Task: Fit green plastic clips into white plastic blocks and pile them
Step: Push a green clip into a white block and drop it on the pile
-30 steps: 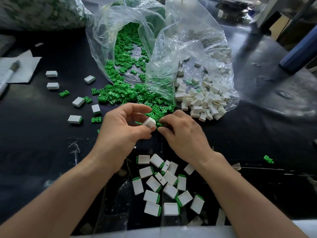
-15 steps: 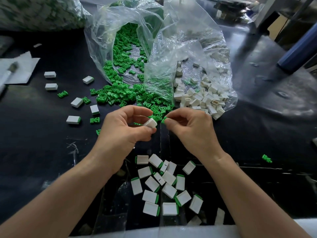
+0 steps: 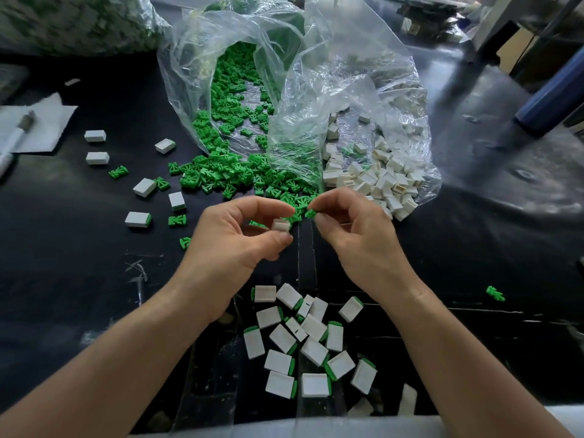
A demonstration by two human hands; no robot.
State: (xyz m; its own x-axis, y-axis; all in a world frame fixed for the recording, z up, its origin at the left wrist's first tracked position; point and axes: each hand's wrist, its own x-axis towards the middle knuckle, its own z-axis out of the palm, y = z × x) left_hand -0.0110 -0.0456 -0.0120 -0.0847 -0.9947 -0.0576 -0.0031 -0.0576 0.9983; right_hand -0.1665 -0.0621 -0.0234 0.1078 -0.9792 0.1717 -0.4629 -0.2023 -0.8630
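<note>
My left hand [image 3: 234, 238] pinches a small white block [image 3: 280, 226] between thumb and fingers above the black table. My right hand [image 3: 354, 235] pinches a green clip [image 3: 311, 213] just right of the block, a small gap between them. Behind the hands, a heap of green clips [image 3: 234, 172] spills from a clear bag [image 3: 221, 58]. A second clear bag [image 3: 363, 90] holds a pile of white blocks [image 3: 379, 181]. Near my body lies a pile of fitted blocks with green ends [image 3: 303, 343].
Several loose white blocks [image 3: 94, 158] and clips lie scattered at the left. White paper [image 3: 41, 128] with a marker [image 3: 15, 140] sits at the far left edge. One stray green clip [image 3: 495, 294] lies at the right. A blue cylinder [image 3: 553, 93] stands at the back right.
My right hand has lifted off the table with a green clip and brought it beside the white block. My left hand has held the block in nearly the same place.
</note>
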